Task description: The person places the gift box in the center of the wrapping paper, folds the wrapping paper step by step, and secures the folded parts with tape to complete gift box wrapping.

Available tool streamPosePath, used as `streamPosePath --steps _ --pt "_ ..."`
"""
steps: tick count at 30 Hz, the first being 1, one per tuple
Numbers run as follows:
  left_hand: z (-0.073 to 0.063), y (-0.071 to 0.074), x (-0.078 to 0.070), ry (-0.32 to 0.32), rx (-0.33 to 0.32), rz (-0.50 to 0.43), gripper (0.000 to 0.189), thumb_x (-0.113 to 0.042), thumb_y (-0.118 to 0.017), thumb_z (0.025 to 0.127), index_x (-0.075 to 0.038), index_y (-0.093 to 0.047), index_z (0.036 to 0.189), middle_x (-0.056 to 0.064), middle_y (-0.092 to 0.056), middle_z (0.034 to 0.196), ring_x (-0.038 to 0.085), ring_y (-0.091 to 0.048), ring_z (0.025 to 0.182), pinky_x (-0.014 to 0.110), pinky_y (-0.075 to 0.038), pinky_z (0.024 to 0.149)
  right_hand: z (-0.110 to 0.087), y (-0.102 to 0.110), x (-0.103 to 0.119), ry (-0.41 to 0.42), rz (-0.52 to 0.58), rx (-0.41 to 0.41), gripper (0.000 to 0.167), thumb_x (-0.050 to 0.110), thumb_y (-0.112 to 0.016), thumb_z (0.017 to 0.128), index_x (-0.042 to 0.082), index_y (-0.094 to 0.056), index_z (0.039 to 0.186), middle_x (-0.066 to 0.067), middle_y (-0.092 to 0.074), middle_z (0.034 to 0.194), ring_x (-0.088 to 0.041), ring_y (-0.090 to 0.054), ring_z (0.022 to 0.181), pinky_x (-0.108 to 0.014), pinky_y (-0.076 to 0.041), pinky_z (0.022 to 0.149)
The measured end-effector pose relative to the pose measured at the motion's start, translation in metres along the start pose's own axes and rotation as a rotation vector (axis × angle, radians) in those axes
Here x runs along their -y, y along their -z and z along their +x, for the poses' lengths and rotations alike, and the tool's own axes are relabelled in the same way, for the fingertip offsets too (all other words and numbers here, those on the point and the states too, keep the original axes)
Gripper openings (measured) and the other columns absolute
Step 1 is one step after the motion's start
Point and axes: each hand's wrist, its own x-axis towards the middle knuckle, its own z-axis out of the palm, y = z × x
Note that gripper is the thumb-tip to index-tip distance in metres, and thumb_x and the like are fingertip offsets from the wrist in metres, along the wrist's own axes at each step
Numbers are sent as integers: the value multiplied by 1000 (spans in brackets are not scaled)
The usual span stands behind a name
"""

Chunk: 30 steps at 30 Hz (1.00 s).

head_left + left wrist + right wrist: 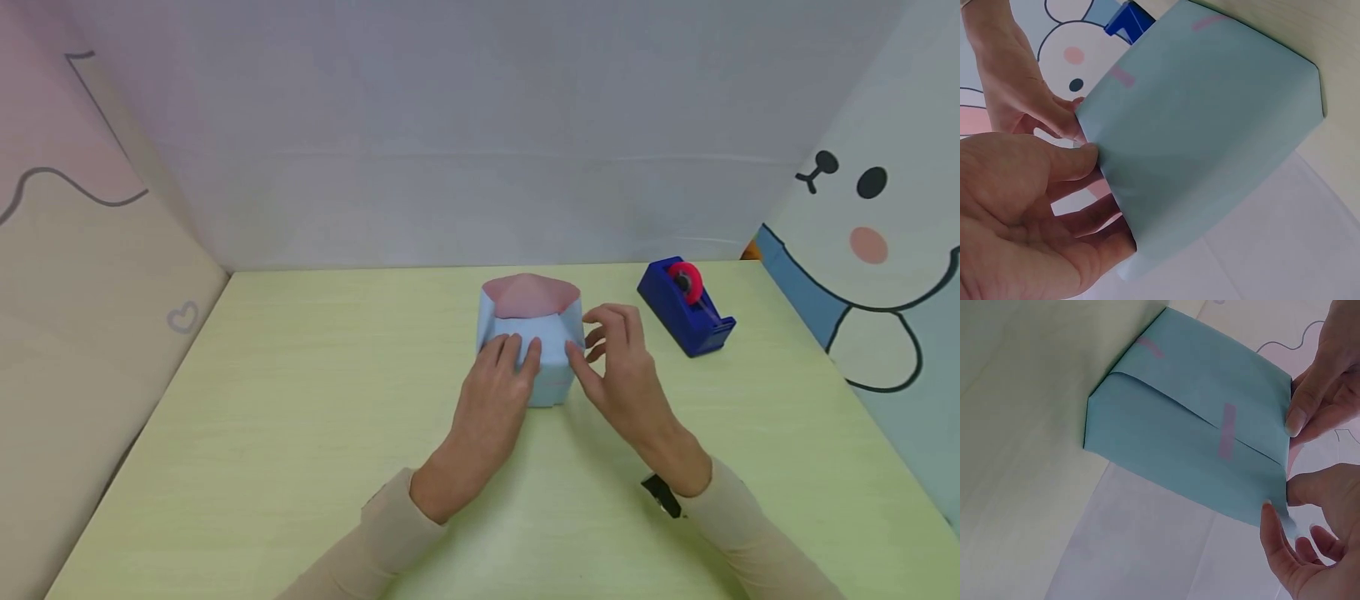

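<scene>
Blue paper package on the table, between my two hands, a hand at either side of its open end.
My left hand pinches the near rim of the package, thumb on the outer face, fingers bent in behind the edge. The package stands on the table, directly ahead of me, pink inside showing at the top; pink tape strips cross its seam in the right wrist view. My right hand is at its right corner, thumb and forefinger pinching the paper edge, the other fingers bent beside it, clear of the paper. Farther right, near but apart from that hand: a blue tape dispenser carrying a pink roll.
</scene>
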Motion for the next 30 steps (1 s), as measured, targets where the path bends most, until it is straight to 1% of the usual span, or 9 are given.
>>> streamPosePath --steps 2,6,11,14,18,22,25,30 --pt "0 1 0 -2 10 -6 39 4 -82 82 -5 -75 120 17 -66 109 30 -62 102 33 -54 95 0 0 0 -25 6 -3 50 -7 -80 84 -7 -46 120 -23 -48 112 -25 -67 81 -35 -61 65" --pt "1 1 0 -5 11 3 39 5 -80 83 -5 -75 120 17 -66 109 30 -63 102 33 -54 94 -2 -1 0 -51 24 -9 48 -6 -81 83 -8 -47 118 -21 -54 106 -24 -66 84 -35 -61 66" --pt "1 1 -1 -4 5 11 37 3 -80 84 -6 -76 120 16 -67 108 30 -63 101 33 -54 94 -2 -2 1 -65 49 -14 38 -5 -79 85 -8 -54 113 -18 -59 101 -23 -64 84 -34 -60 69" --pt "1 2 -1 -2 9 9 38 3 -81 83 -5 -75 120 16 -67 109 30 -63 102 33 -54 94 -2 -3 1 -68 58 -20 30 -5 -77 87 -7 -59 110 -18 -61 99 -23 -64 82 -30 -59 71" --pt "1 2 -1 -3 18 6 39 4 -81 82 -5 -75 120 17 -67 109 30 -63 103 33 -55 93 -1 -4 1 -75 58 -28 27 -5 -77 87 -5 -61 108 -18 -63 98 -22 -65 80 -26 -58 71" --pt "1 0 -1 -5 8 11 38 4 -80 83 -5 -75 120 16 -67 108 29 -63 102 32 -55 92 0 -6 0 -67 49 -33 25 -5 -78 86 -4 -62 106 -17 -63 96 -22 -64 79 -31 -58 68" --pt "1 0 -1 -6 -3 18 38 6 -79 82 -4 -76 119 16 -67 107 29 -63 101 32 -55 91 0 -10 0 -50 45 -36 22 -5 -78 86 -3 -64 103 -15 -63 94 -24 -63 79 -35 -58 65" --pt "1 0 -1 -9 -14 23 38 6 -79 82 -5 -76 118 16 -67 107 29 -63 101 31 -55 91 1 -12 1 -41 54 -37 21 -3 -80 85 -2 -67 101 -14 -63 93 -28 -61 81 -38 -57 64"
